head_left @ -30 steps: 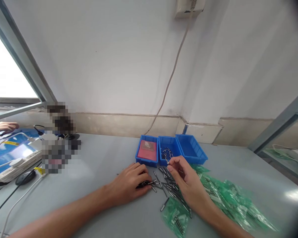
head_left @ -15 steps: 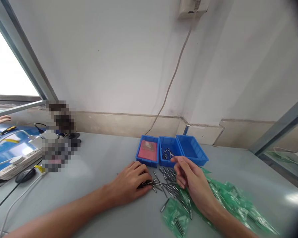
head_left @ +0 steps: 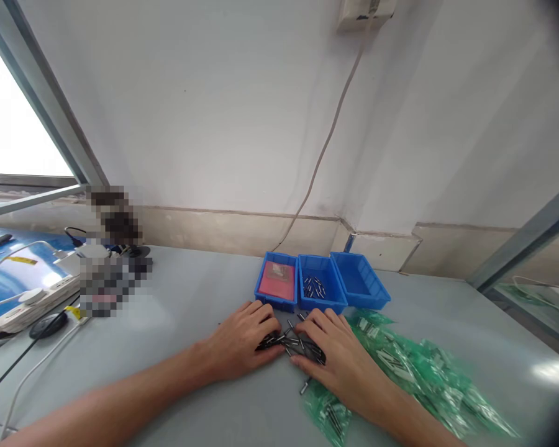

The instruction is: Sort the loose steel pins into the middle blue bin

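Observation:
On the grey table a pile of thin dark metal pins [head_left: 292, 341] lies between my two hands. My left hand [head_left: 245, 338] is curled over the pile's left end, thumb and fingers bent round some pins. From the other side my right hand [head_left: 333, 354] cups the right end, fingers bent and thumb close to the table, covering part of the pile. Just beyond stands a blue bin [head_left: 338, 301] with several loose pins in it. One pin [head_left: 305, 385] lies apart below my right hand, beside a green plastic bag [head_left: 326, 410] that also holds pins.
A blue bin with a pink pad [head_left: 276, 282] stands left of the pin bin, and another blue bin [head_left: 363, 279] right of it. More green bags [head_left: 414, 363] spread to the right. A power strip [head_left: 37, 304], cables and a pixelated area lie at far left.
My right hand has come down from in front of the middle bin onto the pin pile, moving left and closer to my left hand. My left hand stays over its pins.

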